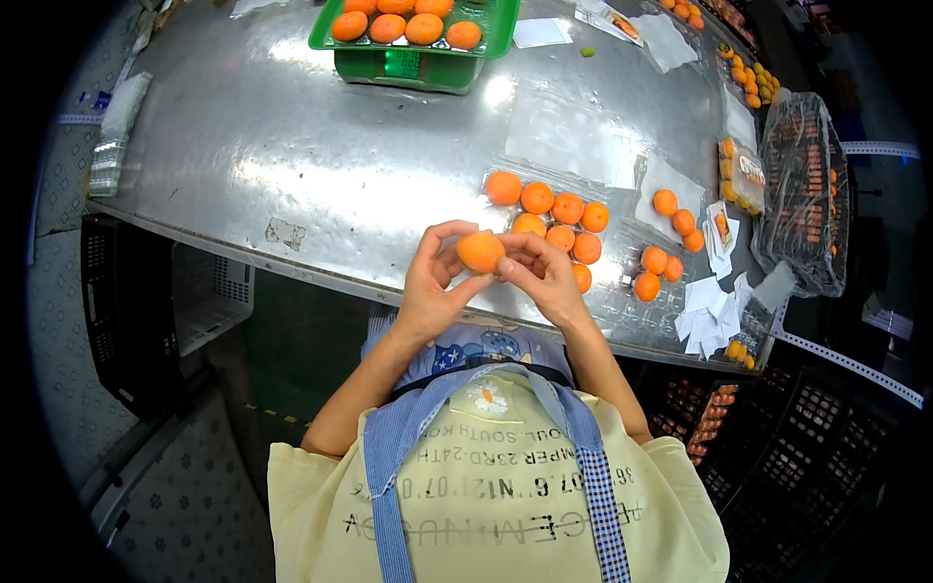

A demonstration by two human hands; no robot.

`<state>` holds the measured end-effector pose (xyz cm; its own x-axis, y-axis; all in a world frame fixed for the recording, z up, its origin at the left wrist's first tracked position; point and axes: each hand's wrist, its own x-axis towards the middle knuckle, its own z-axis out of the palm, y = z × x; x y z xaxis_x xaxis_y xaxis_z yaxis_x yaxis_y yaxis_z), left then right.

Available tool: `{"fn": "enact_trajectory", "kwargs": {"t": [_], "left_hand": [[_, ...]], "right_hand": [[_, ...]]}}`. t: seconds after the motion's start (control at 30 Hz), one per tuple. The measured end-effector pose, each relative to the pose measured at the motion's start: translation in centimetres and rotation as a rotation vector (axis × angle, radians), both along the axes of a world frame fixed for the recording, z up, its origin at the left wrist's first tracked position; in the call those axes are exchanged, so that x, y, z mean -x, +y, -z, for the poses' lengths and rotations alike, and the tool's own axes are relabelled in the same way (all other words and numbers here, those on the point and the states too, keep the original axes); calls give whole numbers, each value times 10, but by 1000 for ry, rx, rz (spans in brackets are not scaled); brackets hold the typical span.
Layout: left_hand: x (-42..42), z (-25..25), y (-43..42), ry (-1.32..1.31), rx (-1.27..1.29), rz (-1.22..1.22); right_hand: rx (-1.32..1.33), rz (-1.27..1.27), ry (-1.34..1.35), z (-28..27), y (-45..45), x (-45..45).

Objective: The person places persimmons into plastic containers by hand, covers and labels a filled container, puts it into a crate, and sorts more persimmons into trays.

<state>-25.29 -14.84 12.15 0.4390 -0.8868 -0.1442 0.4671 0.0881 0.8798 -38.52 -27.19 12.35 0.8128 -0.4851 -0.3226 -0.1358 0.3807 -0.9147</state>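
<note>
Both my hands hold one orange fruit [480, 252] between them, just over the front edge of the metal table [369, 194]. My left hand [434, 284] has its fingers and thumb around the fruit's left side. On the right side, my right hand [546, 277] touches it with thumb and fingertips. Right behind and beside my right hand, several orange fruits [568, 207] lie in rows in a clear plastic tray. The lowest fruits of that tray are partly hidden by my right hand.
A green scale [408, 68] bears a green tray [499, 29] of fruits at the back. More fruits [666, 202] lie to the right, near scattered white cards [709, 316] and a plastic-covered crate [802, 194]. Stacked clear trays [119, 136] stand far left.
</note>
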Motion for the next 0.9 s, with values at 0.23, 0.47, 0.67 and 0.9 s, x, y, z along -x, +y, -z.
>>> {"fn": "enact_trajectory", "kwargs": {"t": [0.23, 0.47, 0.67, 0.9], "left_hand": [[-4, 6, -2, -547, 40, 68], [-7, 2, 0, -2, 29, 76], [-12, 2, 0, 322, -25, 183], [-21, 6, 16, 478, 11, 132]], "right_hand": [[229, 26, -3, -8, 8, -8], [725, 123, -35, -1, 2, -5], [1005, -22, -66, -17, 0, -9], [1014, -36, -58, -20, 16, -24]]}}
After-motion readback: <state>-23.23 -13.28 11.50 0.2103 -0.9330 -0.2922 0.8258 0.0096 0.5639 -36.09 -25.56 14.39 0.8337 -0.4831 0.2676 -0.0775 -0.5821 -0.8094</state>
